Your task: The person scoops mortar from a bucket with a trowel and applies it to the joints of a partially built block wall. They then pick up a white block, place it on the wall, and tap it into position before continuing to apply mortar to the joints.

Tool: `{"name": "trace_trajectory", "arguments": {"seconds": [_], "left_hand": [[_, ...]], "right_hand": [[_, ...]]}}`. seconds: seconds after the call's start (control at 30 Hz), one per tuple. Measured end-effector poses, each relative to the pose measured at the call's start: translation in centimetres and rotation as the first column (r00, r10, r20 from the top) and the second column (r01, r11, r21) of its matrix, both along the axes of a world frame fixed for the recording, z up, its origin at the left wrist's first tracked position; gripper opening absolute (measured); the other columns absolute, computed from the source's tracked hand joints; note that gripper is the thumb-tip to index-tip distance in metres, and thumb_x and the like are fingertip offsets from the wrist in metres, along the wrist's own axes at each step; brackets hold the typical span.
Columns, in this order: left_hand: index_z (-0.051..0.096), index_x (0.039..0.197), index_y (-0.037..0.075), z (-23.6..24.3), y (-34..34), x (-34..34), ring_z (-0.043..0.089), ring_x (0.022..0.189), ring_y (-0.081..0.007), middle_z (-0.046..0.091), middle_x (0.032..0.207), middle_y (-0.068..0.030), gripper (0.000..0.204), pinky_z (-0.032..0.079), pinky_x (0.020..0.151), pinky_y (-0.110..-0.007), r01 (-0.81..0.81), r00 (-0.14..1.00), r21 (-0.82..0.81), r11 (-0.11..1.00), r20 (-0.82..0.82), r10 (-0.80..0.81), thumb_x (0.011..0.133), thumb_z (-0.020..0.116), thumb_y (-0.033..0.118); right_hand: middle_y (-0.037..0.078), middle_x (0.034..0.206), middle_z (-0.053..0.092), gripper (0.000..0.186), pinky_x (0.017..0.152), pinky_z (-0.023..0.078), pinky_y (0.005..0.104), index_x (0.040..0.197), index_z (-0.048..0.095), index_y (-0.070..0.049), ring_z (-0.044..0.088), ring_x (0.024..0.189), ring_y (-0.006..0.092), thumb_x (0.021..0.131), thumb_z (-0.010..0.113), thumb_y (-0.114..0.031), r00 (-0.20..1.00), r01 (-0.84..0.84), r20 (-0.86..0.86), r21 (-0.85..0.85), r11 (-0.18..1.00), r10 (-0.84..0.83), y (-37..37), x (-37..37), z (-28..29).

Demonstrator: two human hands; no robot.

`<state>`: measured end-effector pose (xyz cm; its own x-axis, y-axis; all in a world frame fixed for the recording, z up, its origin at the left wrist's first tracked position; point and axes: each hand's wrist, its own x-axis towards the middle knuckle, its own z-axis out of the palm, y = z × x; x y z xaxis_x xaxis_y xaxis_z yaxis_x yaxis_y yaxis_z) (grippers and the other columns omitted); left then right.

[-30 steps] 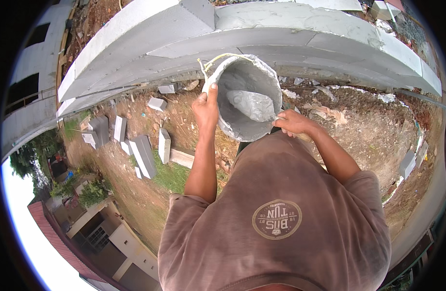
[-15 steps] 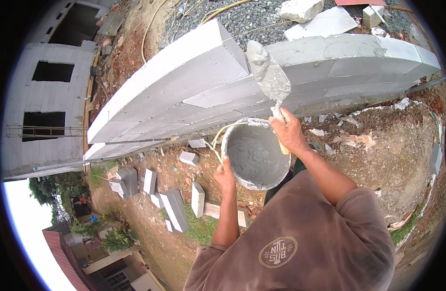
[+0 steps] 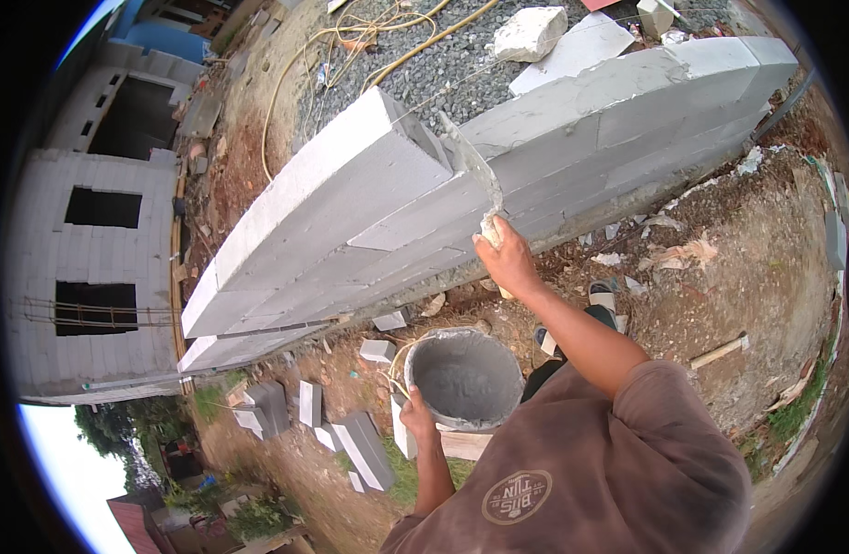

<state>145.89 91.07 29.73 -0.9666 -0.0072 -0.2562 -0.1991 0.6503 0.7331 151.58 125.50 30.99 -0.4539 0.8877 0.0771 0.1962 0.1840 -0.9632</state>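
My right hand (image 3: 508,260) is wrapped round the handle of a mortar-caked trowel (image 3: 478,171). Its blade is turned on edge by the end face of a raised white block (image 3: 351,166), at the step in the block wall (image 3: 572,138). Whether the blade touches that face I cannot tell. Closer to my body, my left hand (image 3: 418,417) grips the left rim of a round bucket (image 3: 467,377) of grey mortar, beside its cord handle. Grey mortar is smeared over the wall's lower top surface right of the step.
Behind the wall lie grey gravel (image 3: 415,55), a yellow hose (image 3: 429,46) and a broken white chunk (image 3: 531,33). A thin string crosses above the wall. Loose blocks (image 3: 364,451) are scattered on the dirt at left. A wood strip (image 3: 720,352) lies at right.
The trowel has tipped from flat to on edge and moved left to the raised block's end. The mortar heap no longer shows on it. The bucket sits lower and nearer my body.
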Motion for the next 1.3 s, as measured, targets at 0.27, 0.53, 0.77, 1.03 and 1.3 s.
{"name": "trace_trajectory", "arguments": {"seconds": [0.27, 0.53, 0.77, 1.03, 1.3], "left_hand": [[0.053, 0.063, 0.001, 0.2, 0.9, 0.3, 0.039, 0.057, -0.0097, 0.047, 0.060, 0.0012, 0.048, 0.034, 0.051, -0.031, -0.078, 0.997, 0.095, 0.992, 0.026, 0.076, 0.091, 0.056, 0.038], [0.043, 0.055, 0.005, -1.1, 5.5, 0.0, 0.034, 0.053, -0.0084, 0.039, 0.054, 0.0032, 0.051, 0.027, 0.047, -0.030, 0.069, 0.998, 0.099, 0.993, -0.008, -0.068, 0.092, 0.056, 0.038], [0.062, 0.079, -0.006, -1.2, 6.6, -0.5, 0.045, 0.065, -0.0125, 0.056, 0.071, -0.0037, 0.047, 0.039, 0.059, -0.032, 0.102, 0.991, 0.142, 0.985, 0.074, -0.113, 0.091, 0.057, 0.039], [0.051, 0.061, 0.004, -1.5, 7.1, 0.4, 0.034, 0.057, -0.0089, 0.042, 0.061, 0.0035, 0.046, 0.028, 0.051, -0.029, 0.084, 0.992, 0.159, 0.984, 0.079, -0.097, 0.092, 0.056, 0.038], [0.041, 0.053, 0.005, -0.3, 7.4, 0.7, 0.032, 0.053, -0.0104, 0.039, 0.054, 0.0015, 0.053, 0.027, 0.047, -0.032, 0.087, 0.996, 0.123, 0.989, 0.004, -0.088, 0.091, 0.057, 0.039]], "right_hand": [[0.034, 0.120, 0.047, 0.059, 0.093, 0.043, 0.0448, 0.126, 0.037, 0.014, 0.054, 0.106, 0.0425, 0.085, 0.054, -0.025, 0.980, -0.130, 0.145, -0.067, 0.989, 0.138, -4.8, -0.6, 2.7], [0.023, 0.079, 0.063, 0.042, 0.064, 0.050, 0.0367, 0.106, 0.051, 0.012, 0.064, 0.066, 0.0274, 0.080, 0.054, -0.021, 0.947, -0.303, -0.080, -0.554, 0.776, 0.312, 5.0, 1.8, 8.7], [0.030, 0.094, 0.061, 0.047, 0.080, 0.048, 0.0414, 0.111, 0.048, 0.013, 0.063, 0.089, 0.0379, 0.081, 0.053, -0.023, 0.952, -0.289, 0.002, -0.316, 0.904, 0.305, 4.2, -0.6, 12.7], [0.036, 0.117, 0.050, 0.065, 0.091, 0.043, 0.0439, 0.129, 0.032, 0.017, 0.053, 0.108, 0.0436, 0.085, 0.056, -0.026, 0.978, -0.202, -0.067, -0.096, 0.975, 0.196, -2.4, 1.4, 9.8], [0.032, 0.119, 0.048, 0.063, 0.089, 0.044, 0.0450, 0.132, 0.027, 0.011, 0.054, 0.106, 0.0431, 0.088, 0.054, -0.025, 0.975, -0.212, 0.065, 0.018, 0.977, 0.211, -5.8, 0.1, 6.4]]}}
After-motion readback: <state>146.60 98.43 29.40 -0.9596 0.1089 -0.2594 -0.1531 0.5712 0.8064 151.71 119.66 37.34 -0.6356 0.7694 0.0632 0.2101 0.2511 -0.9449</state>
